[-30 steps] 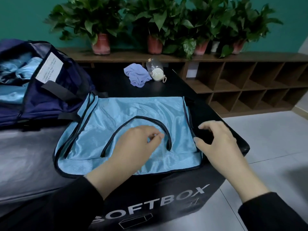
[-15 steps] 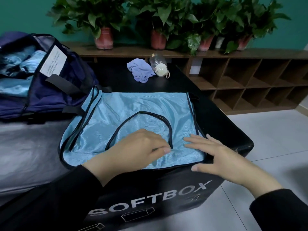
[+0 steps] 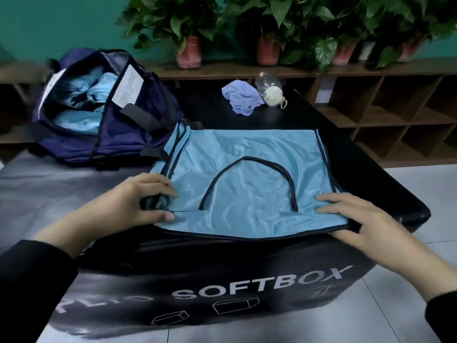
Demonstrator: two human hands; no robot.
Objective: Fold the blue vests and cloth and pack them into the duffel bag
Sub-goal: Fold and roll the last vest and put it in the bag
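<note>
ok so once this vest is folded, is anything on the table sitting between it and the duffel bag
Nothing visible blocks the way. The vest lies flat with its far left corner right beside the open duffel bag, whose mouth already holds other blue vests. The crumpled cloth and the bottle sit farther back, off that path.

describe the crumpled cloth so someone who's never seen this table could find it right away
Start at the black Softbox table and look to its far edge, below the potted plants. The crumpled cloth lies there, just left of a tipped clear bottle. It is lavender-blue and bunched, unlike the flat, black-trimmed light blue vest.
</note>
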